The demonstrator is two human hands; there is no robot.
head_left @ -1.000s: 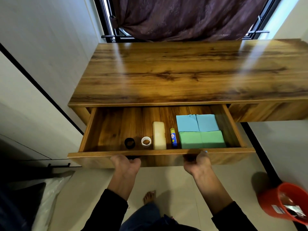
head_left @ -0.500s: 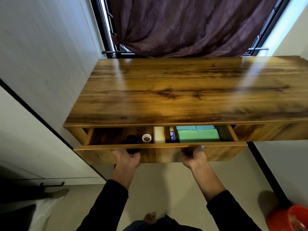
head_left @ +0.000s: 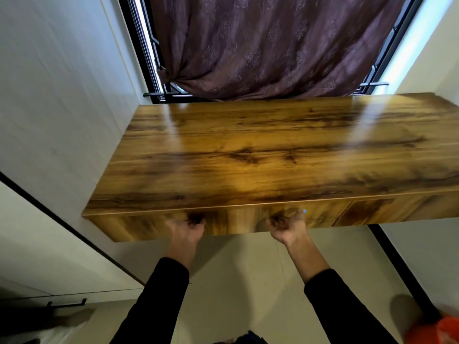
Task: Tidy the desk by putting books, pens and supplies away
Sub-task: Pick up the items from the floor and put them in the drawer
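Two hands: both at drawer front (head_left: 238, 220), head view
Left hand (head_left: 186, 228): fingers curled against the front, blurred; grasp cannot be told
Right hand (head_left: 289, 225): same, curled at front, grasp unclear
Drawer front: flush under surface (head_left: 260, 155), contents hidden
Curtain (head_left: 268, 45): behind surface
Orange bin (head_left: 439, 330): floor, lower right

Both arms wear long black sleeves (head_left: 159, 294) ending above the wrists; the left hand (head_left: 186, 230) and right hand (head_left: 289, 229) are bare; one right fingernail (head_left: 304, 211) looks blue.
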